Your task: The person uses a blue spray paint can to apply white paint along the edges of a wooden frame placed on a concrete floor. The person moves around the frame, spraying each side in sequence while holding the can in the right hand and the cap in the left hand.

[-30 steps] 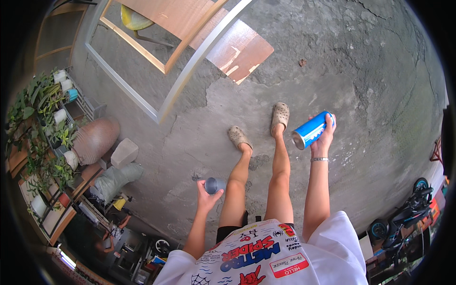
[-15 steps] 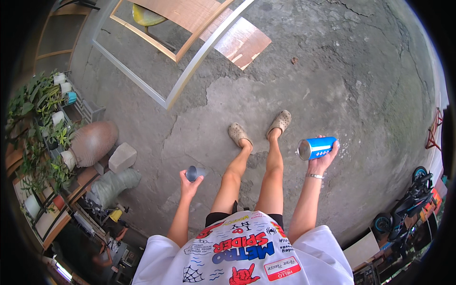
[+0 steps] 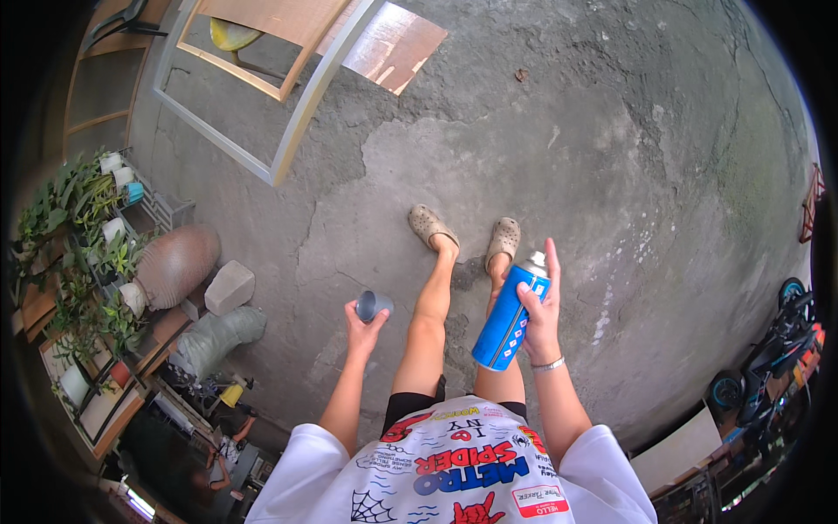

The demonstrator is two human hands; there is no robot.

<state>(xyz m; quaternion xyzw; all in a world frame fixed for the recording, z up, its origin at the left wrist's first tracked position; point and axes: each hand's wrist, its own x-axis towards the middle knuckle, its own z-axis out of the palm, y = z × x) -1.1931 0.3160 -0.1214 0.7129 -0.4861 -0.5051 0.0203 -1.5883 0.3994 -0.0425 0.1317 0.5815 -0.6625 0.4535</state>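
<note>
My right hand (image 3: 545, 325) is wrapped round a blue spray can (image 3: 504, 327). The can slants with its white nozzle (image 3: 537, 259) pointing away from me and its base towards my thigh. My index finger is raised straight beside the nozzle, while the thumb presses on the can's side. In my left hand (image 3: 360, 334) is a small grey, cup-shaped piece (image 3: 374, 305), held between thumb and fingers with its round mouth facing up. The two hands are apart, one on either side of my legs. White specks (image 3: 602, 319) mark the concrete to the right of the can.
A metal frame (image 3: 292, 144) and wooden board (image 3: 397, 48) are at the far left. Potted plants (image 3: 78, 218), a large clay jar (image 3: 179, 266) and a stone block (image 3: 230, 288) line the left side. A motorbike-like vehicle (image 3: 768, 358) stands right, and a person (image 3: 229, 454) is lower left.
My right hand has turned the can from sideways to pointing away from me and brought it left, and its index finger is raised. My left hand has shifted slightly right with the cup-shaped piece.
</note>
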